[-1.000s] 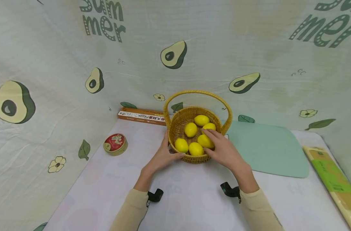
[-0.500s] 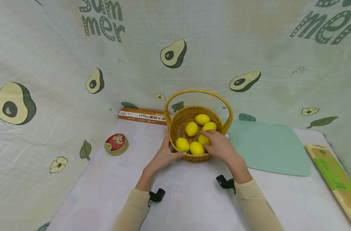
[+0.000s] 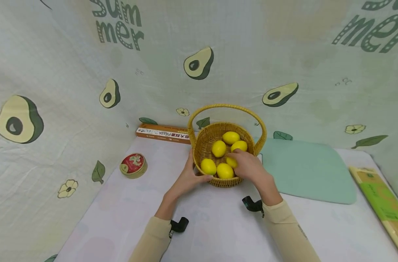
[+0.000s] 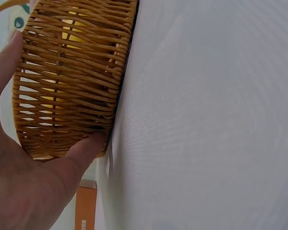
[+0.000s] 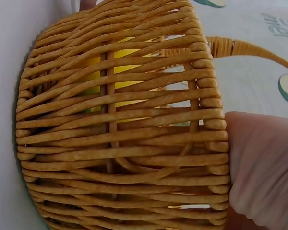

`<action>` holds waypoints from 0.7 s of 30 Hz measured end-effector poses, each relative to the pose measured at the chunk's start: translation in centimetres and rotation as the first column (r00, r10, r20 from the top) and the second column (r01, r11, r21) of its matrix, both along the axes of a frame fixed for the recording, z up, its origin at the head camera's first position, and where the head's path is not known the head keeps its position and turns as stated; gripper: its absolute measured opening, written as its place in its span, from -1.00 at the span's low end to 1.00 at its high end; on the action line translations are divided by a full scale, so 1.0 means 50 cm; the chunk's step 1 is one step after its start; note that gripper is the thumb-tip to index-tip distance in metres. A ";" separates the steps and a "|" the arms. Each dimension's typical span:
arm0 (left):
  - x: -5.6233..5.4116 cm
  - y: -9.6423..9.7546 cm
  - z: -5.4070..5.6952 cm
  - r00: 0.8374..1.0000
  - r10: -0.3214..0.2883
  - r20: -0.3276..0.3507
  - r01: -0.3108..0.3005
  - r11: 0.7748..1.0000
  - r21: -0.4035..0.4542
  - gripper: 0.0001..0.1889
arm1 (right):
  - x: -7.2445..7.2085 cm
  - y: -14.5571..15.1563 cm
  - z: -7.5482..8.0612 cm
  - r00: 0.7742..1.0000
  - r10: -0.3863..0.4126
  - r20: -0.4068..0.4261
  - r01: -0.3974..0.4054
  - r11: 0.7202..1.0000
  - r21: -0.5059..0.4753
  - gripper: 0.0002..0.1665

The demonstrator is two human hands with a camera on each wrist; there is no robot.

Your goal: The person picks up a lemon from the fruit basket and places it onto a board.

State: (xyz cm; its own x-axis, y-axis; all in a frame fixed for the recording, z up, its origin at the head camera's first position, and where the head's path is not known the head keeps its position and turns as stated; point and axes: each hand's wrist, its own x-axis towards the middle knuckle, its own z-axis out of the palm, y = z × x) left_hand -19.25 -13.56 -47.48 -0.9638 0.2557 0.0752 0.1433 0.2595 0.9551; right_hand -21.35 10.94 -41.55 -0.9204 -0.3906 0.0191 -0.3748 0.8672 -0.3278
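A wicker basket (image 3: 225, 183) with a tall arched handle stands on the table, several yellow lemons (image 3: 219, 149) lying in it. My left hand (image 3: 186, 179) holds the basket's left side, thumb by the front rim; the left wrist view shows its thumb and a finger spread against the woven wall (image 4: 72, 91). My right hand (image 3: 252, 168) reaches over the right rim and grips a lemon (image 3: 231, 162), partly covered by the hand. From the right wrist, the basket wall (image 5: 120, 143) hides the fingertips; only the back part of the hand (image 5: 264, 167) shows beyond the rim.
Behind the basket to the left lies an orange-brown pasta box (image 3: 162, 133). A round red-and-gold tin (image 3: 133, 165) sits at the left. To the right are a pale green mat (image 3: 307, 171) and a long green-and-yellow packet (image 3: 380, 202). A printed cloth hangs behind.
My right hand has moved left and deeper into the basket, covering more of the lemon at its fingers. The left hand stays on the basket, which has hardly shifted.
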 end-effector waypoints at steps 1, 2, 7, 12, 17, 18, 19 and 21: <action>0.001 0.002 -0.001 1.000 -0.002 0.006 0.002 1.000 -0.001 0.32 | 0.002 0.002 0.000 1.000 -0.001 0.006 0.001 1.000 0.002 -0.39; 0.002 0.003 -0.002 1.000 -0.003 0.014 0.003 1.000 -0.008 0.32 | 0.003 0.004 0.000 1.000 -0.001 0.007 0.001 1.000 0.002 -0.39; 0.006 0.009 -0.001 1.000 -0.003 0.024 0.003 1.000 -0.021 0.33 | 0.007 0.014 -0.001 1.000 0.006 -0.030 -0.007 1.000 -0.018 -0.40; 0.010 0.014 0.005 0.999 0.004 0.043 -0.003 1.000 -0.020 0.32 | 0.016 0.024 0.011 0.998 -0.008 -0.058 0.006 0.999 -0.039 -0.37; 0.011 0.012 0.007 0.999 0.006 0.052 -0.005 1.000 -0.019 0.32 | 0.039 0.035 0.039 0.997 -0.013 -0.081 0.006 0.996 -0.086 -0.33; 0.012 0.010 0.010 0.998 0.005 0.061 -0.004 1.000 -0.017 0.32 | 0.043 0.037 0.045 0.996 -0.010 -0.086 0.002 0.995 -0.097 -0.32; 0.013 0.007 0.016 0.997 0.002 0.075 -0.001 1.000 -0.017 0.32 | 0.048 0.039 0.051 0.996 -0.009 -0.088 -0.001 0.994 -0.112 -0.32; 0.019 0.004 0.035 0.995 -0.009 0.098 0.010 1.000 -0.017 0.32 | 0.056 0.044 0.063 0.996 -0.011 -0.093 -0.001 0.991 -0.133 -0.30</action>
